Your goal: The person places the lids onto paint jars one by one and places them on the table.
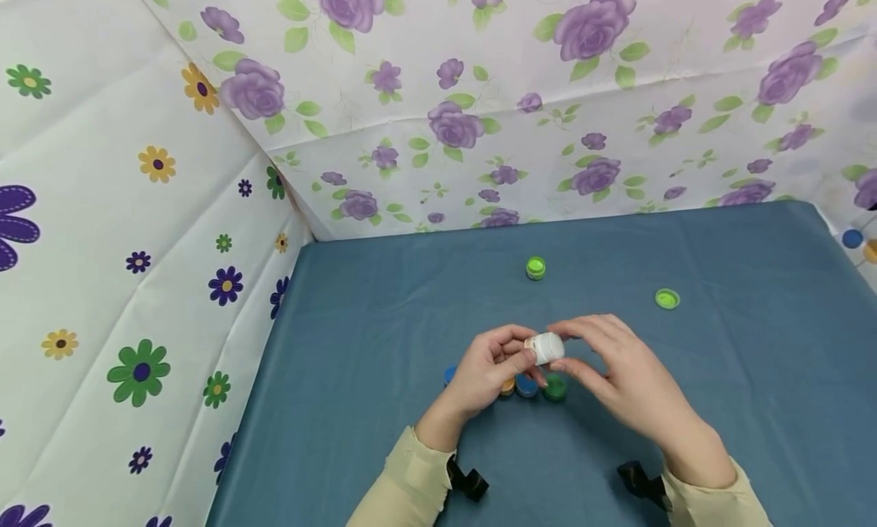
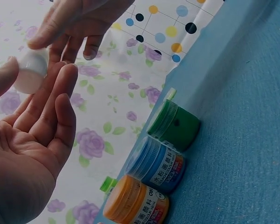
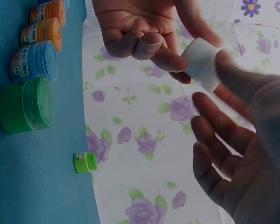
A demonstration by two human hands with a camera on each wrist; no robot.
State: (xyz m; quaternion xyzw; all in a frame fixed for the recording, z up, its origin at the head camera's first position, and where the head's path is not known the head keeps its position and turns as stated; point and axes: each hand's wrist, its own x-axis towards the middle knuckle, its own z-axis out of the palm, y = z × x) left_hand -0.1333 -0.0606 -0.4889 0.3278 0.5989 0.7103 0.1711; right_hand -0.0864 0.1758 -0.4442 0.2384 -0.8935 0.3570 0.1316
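Note:
A small white paint jar is held between both hands above the blue cloth, tilted on its side. My left hand grips its labelled end with thumb and fingers. Thumb and index finger of my right hand pinch the other end, where the smooth white part shows. In the right wrist view the white jar sits between the thumbs and fingers of both hands. Beneath the hands stand a green jar, a blue jar and an orange jar, all lidded and partly hidden in the head view.
Farther back stands an uncapped light green jar. Its matching green lid lies to the right of it. Another orange jar continues the row. Flowered sheets hang behind and left of the cloth-covered table.

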